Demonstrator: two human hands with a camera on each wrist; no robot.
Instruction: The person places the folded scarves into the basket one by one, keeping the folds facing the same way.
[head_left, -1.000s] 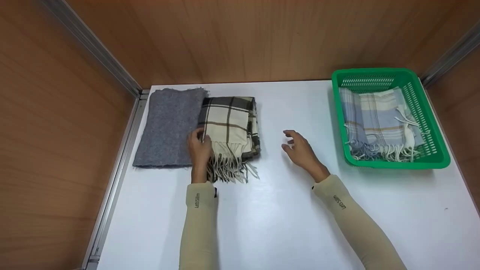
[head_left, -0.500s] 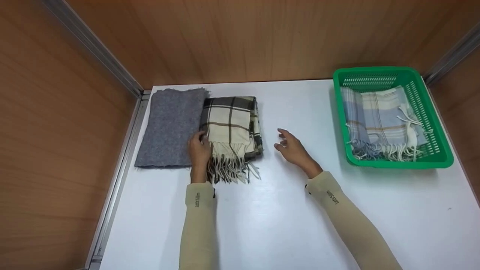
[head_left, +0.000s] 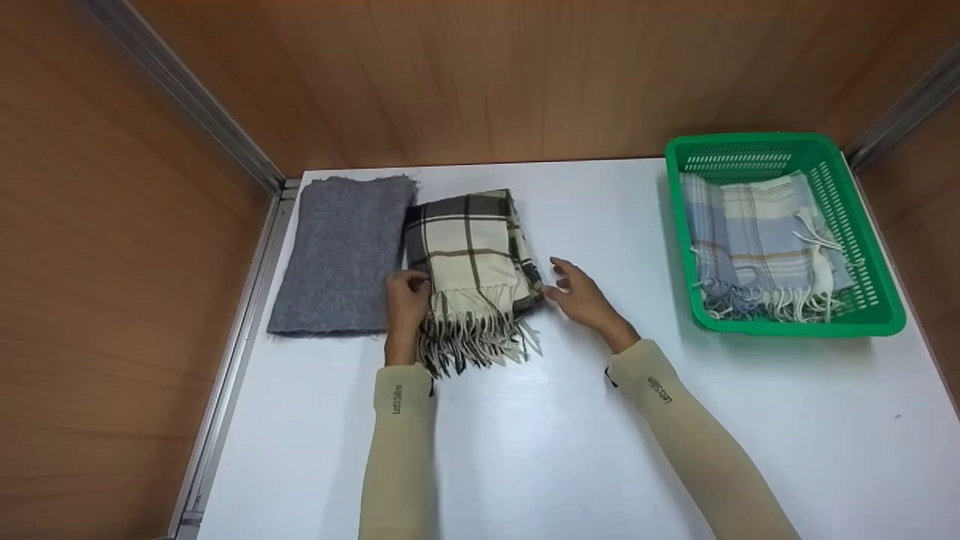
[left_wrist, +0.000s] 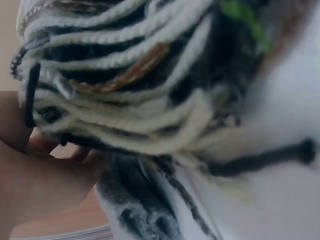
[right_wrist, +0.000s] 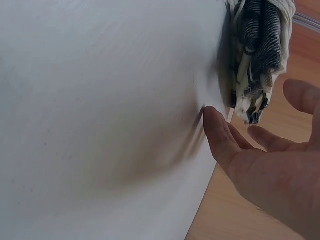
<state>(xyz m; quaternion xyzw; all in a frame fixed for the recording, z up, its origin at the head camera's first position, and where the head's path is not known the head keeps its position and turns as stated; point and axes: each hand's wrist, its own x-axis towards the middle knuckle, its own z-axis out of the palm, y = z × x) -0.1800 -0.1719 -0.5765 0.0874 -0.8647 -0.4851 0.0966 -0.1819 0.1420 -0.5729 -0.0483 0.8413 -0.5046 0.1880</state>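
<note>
A folded plaid scarf (head_left: 476, 255) in cream, black and brown lies on the white table, its fringe (left_wrist: 150, 107) pointing toward me. My left hand (head_left: 407, 301) pinches the scarf's left edge near the fringe; in the left wrist view the strands cover most of its fingertips. Close to the scarf's lower right corner is my right hand (head_left: 585, 296), its fingers loosely bent. The right wrist view puts this hand (right_wrist: 265, 165) beside the scarf's folded end (right_wrist: 260, 55), with a small gap and nothing between thumb and fingers.
A folded grey woolly cloth (head_left: 337, 255) lies just left of the plaid scarf. At the right stands a green plastic basket (head_left: 787, 328) holding a light blue and cream plaid scarf (head_left: 757, 232). Wooden panels (head_left: 480, 82) border the table (head_left: 510, 465).
The plaid scarf has turned slightly and shifted right, away from the grey cloth, with the left hand at its edge. My right hand has come left to the scarf's right side.
</note>
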